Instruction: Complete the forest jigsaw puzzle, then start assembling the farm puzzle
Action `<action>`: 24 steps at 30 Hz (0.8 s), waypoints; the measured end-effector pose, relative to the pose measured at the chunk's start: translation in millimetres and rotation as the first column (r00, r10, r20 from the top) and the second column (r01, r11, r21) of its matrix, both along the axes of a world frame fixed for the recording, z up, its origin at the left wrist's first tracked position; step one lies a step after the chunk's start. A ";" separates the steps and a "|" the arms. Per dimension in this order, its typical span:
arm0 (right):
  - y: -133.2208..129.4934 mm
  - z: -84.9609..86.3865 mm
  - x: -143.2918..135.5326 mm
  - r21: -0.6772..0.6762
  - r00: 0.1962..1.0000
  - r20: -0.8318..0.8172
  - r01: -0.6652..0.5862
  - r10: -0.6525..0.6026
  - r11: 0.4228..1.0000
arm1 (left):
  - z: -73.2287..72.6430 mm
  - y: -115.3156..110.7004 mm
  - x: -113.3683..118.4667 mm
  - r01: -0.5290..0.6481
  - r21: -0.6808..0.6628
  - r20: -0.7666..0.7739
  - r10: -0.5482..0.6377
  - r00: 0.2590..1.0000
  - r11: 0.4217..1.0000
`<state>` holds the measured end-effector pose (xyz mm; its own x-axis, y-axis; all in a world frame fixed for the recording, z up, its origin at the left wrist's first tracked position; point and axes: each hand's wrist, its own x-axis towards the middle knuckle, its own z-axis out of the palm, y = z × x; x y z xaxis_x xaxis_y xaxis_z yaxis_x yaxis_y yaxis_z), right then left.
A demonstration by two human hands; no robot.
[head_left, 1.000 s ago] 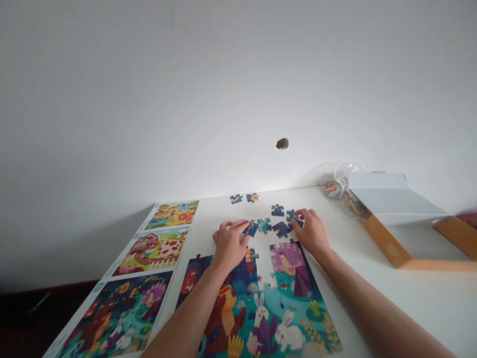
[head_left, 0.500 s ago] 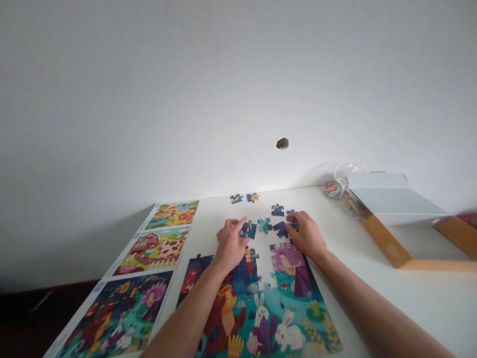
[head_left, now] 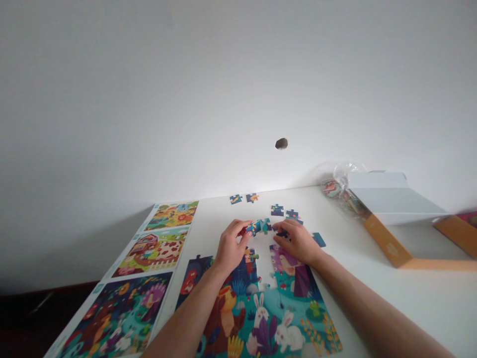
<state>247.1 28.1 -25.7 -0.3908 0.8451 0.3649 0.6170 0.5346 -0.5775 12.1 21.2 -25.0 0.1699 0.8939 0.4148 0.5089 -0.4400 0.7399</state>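
Note:
My left hand [head_left: 233, 243] pinches a dark blue puzzle piece [head_left: 254, 228] with orange marks between thumb and fingertips. Its right side meets or overlaps a teal puzzle piece [head_left: 266, 225]; whether they interlock I cannot tell. My right hand [head_left: 298, 240] is closed around a dark puzzle piece [head_left: 282, 233], mostly hidden under the fingers. Below both hands lies the partly joined jigsaw puzzle [head_left: 261, 303], showing rabbits, a bear and a purple peacock, with a gap in its upper middle. My forearms cover parts of it.
Loose pieces lie farther back, among them a dark blue one [head_left: 277, 210], and another piece [head_left: 318, 239] is right of my right hand. A picture sheet [head_left: 147, 248] lies left. An open orange-sided box [head_left: 391, 243] and a clear plastic bag [head_left: 346, 194] are right, before the wall [head_left: 223, 99].
My left hand's piece has shifted right against the teal piece and tilted. My right hand has moved left and down onto the dark piece, uncovering pieces behind and beside it.

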 end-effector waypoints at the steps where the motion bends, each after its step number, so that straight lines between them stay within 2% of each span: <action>1: 0.6 -1.0 0.4 0.007 1.000 0.004 -0.001 0.001 1.000 | -2.2 1.2 -0.8 -0.027 -0.004 0.026 0.027 0.999 1.000; 4: 2.6 -4.6 1.4 0.029 1.000 0.009 -0.008 0.008 1.000 | -11.4 6.6 -4.0 -0.133 -0.043 0.150 0.138 0.979 0.990; 7: 3.6 -7.1 1.6 0.045 1.000 -0.001 -0.007 0.007 0.999 | -19.0 11.8 -6.1 -0.192 -0.093 0.291 0.211 0.933 0.977; 10: 4.1 -7.6 1.5 0.050 1.000 -0.012 0.003 -0.002 0.999 | -20.3 13.4 -5.9 -0.203 -0.121 0.386 0.234 0.892 0.972; 13: 4.5 -7.5 1.5 0.052 1.000 -0.019 0.007 -0.006 0.999 | -16.0 11.3 -3.6 -0.161 -0.156 0.433 0.214 0.875 0.974; 17: 4.3 -6.5 1.3 0.053 1.000 -0.028 0.010 -0.009 0.999 | -8.7 6.1 0.2 -0.089 -0.176 0.404 0.155 0.901 0.980; 20: 3.6 -4.2 1.6 0.055 1.000 -0.015 0.014 -0.013 0.998 | -5.9 4.1 0.8 -0.057 -0.145 0.312 0.101 0.945 0.988; 22: 2.7 -1.9 2.2 0.070 1.000 0.026 0.016 -0.018 0.997 | -5.5 5.0 -1.0 -0.126 -0.103 0.235 0.148 0.961 0.987; 24: 1.1 0.6 2.8 0.083 0.995 0.100 -0.001 -0.007 0.997 | -6.3 7.3 -4.3 -0.244 -0.080 0.191 0.255 0.948 0.966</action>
<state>249.9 29.2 -25.1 -0.4262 0.8151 0.3925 0.6712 0.5757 -0.4669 7.8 28.5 -31.2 -0.1426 0.9194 0.3665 0.4378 -0.2735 0.8565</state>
